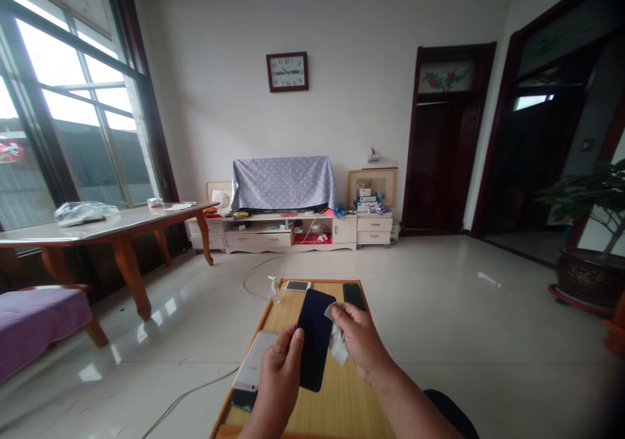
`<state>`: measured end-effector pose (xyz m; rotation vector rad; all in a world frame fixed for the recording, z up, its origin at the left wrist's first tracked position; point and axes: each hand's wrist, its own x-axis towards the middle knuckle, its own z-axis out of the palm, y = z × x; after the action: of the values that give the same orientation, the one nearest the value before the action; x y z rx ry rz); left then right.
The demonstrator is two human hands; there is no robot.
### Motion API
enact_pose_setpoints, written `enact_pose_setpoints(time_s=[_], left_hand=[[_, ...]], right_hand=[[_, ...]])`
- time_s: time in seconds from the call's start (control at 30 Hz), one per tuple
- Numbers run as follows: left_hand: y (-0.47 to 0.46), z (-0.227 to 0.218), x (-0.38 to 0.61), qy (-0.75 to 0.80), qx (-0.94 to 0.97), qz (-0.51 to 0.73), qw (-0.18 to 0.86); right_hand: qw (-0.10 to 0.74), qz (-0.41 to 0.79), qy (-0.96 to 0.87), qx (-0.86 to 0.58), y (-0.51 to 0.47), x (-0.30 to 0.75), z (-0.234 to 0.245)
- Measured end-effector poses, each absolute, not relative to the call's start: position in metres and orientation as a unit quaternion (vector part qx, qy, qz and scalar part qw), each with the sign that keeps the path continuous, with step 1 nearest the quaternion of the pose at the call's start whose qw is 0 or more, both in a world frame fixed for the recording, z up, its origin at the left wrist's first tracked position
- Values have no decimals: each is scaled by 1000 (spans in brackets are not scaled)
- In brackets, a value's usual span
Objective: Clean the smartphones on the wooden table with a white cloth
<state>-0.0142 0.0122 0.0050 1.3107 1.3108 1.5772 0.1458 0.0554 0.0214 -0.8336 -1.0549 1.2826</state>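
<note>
Gripping a dark phone (316, 344) by its left edge, the left hand (280, 364) sits at the lower centre of the frame, its thumb lying along that edge and its other fingers partly hidden. The phone is tilted, its top leaning toward the right of the frame, and it is held over a wooden counter (344, 413). To its right, the right hand (361, 335) has its fingers closed in a narrow pinch on a white cloth (339, 350), which hangs down beside the phone's right side. Thumb tip and cloth overlap the upper right edge of the phone in view; whether they press on it, I cannot tell.

Around the hands, a pale phone (252, 364) lies at the counter's left edge, just beside the left hand, with another dark device (244, 399) showing below it, toward the bottom of the frame. At the counter's far end, near the centre of the frame, stand a small pump bottle (275, 292) and, just right of it, a white phone (297, 286) lying flat. A black phone (354, 296) lies at the far right corner, partly behind the right hand.
</note>
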Motion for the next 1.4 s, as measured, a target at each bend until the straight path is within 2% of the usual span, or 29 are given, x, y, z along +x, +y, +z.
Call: enact_pose_setpoints(time_s=[0.1, 0.33, 0.57, 0.63, 0.87, 1.13, 1.4], left_hand=[[10, 5, -12, 518, 498, 606, 340], [13, 8, -18, 530, 474, 635, 301], [9, 11, -12, 508, 503, 615, 334], [9, 11, -11, 512, 501, 617, 325], [15, 8, -22, 535, 469, 638, 295], [11, 10, -17, 503, 494, 624, 337], [10, 12, -38, 483, 529, 584, 383]], right_hand=[[606, 545, -454, -360, 51, 144, 18], [529, 583, -506, -351, 13, 123, -28], [579, 582, -442, -361, 57, 147, 27], [579, 587, -434, -363, 57, 146, 28], [499, 598, -514, -359, 12, 121, -25], [549, 616, -448, -345, 61, 147, 30], [490, 618, -521, -326, 57, 174, 45]])
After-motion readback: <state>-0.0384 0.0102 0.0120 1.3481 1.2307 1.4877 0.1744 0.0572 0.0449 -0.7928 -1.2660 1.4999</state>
